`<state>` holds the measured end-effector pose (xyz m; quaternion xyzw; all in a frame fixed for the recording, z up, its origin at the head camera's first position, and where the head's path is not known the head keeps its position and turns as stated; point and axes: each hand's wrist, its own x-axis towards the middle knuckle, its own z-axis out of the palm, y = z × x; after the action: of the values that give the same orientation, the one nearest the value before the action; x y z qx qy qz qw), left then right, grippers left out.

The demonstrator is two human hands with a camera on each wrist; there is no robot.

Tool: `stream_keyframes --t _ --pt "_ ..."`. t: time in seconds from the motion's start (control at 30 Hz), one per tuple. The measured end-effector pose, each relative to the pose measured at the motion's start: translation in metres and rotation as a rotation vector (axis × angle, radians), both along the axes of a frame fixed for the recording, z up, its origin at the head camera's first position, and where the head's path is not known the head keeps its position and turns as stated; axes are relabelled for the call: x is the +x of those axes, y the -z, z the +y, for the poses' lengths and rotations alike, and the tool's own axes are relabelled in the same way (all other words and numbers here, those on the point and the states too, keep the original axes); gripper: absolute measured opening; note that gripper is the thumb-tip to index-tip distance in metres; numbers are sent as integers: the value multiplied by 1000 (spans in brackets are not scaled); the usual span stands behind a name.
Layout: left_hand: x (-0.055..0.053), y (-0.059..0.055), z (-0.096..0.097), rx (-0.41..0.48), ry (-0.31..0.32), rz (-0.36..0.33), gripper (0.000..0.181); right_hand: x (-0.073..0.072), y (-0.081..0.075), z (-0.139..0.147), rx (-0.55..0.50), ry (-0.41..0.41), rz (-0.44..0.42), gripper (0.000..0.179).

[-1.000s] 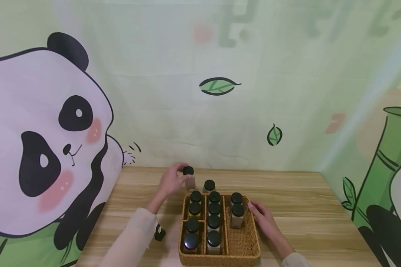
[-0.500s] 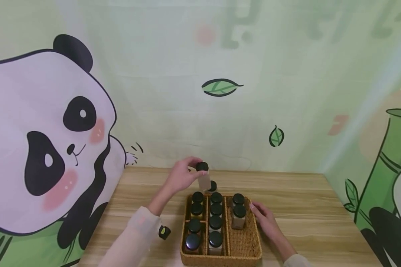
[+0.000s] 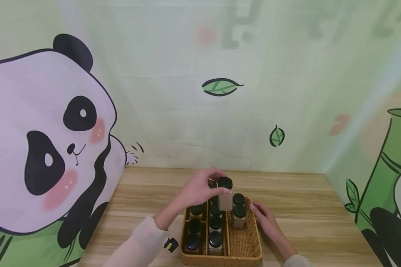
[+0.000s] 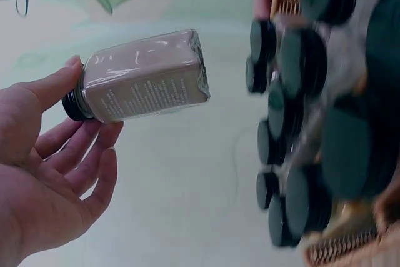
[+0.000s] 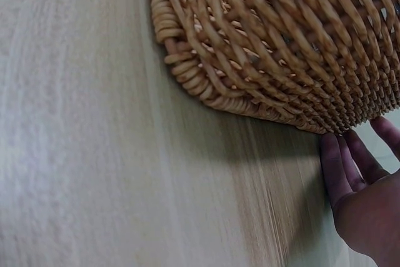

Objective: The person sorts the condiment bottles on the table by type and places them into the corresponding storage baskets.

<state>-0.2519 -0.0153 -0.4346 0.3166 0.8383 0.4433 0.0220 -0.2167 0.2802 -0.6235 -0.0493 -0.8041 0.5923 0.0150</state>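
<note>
My left hand (image 3: pixel 200 188) pinches a square clear spice jar (image 4: pixel 147 79) by its black lid, thumb on one side and fingers on the other. The jar holds a pale brownish powder and has small white print on its side. In the head view it hangs over the far part of the wicker basket (image 3: pixel 221 260), overlapping the divider left of the right compartment. My right hand (image 3: pixel 266 224) rests its straight fingers (image 5: pixel 334 161) against the basket's right outer wall. Two black-lidded jars (image 3: pixel 239 217) stand in the right compartment.
Black-lidded jars fill much of the basket's middle and left compartments, such as one front jar (image 3: pixel 215 241). Another black lid (image 3: pixel 212 183) shows behind the basket, partly hidden by my left hand. The wooden table (image 3: pixel 297 200) meets a panda-printed backdrop (image 3: pixel 173 122).
My left hand has carried the jar rightward from the table behind the basket's left corner, lifting it, then lowering it over the basket. My right hand has stayed at the basket's side.
</note>
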Motion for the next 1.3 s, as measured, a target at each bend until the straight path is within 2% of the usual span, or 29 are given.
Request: stream_keyframes --t 0.2,0.33,0.5,0.63,0.77,1.07,1.3 --pt "25 10 19 -13 53 -3 52 -1 1 -2 -42 1 1 53" --pt "36 24 31 -40 92 19 50 -2 3 -1 -75 -2 -7 53" --pt "42 46 42 -73 117 18 47 -2 3 0 -78 -14 -7 52" --pt "45 60 47 -116 102 42 41 -2 3 0 -77 -8 0 52" --pt "47 70 52 -165 78 51 38 -2 3 0 -67 1 -1 53" --pt "50 92 59 -235 68 -7 39 -2 5 0 -43 -4 -10 54" --pt "53 107 66 -302 32 52 40 -2 3 0 -34 -1 -24 57"
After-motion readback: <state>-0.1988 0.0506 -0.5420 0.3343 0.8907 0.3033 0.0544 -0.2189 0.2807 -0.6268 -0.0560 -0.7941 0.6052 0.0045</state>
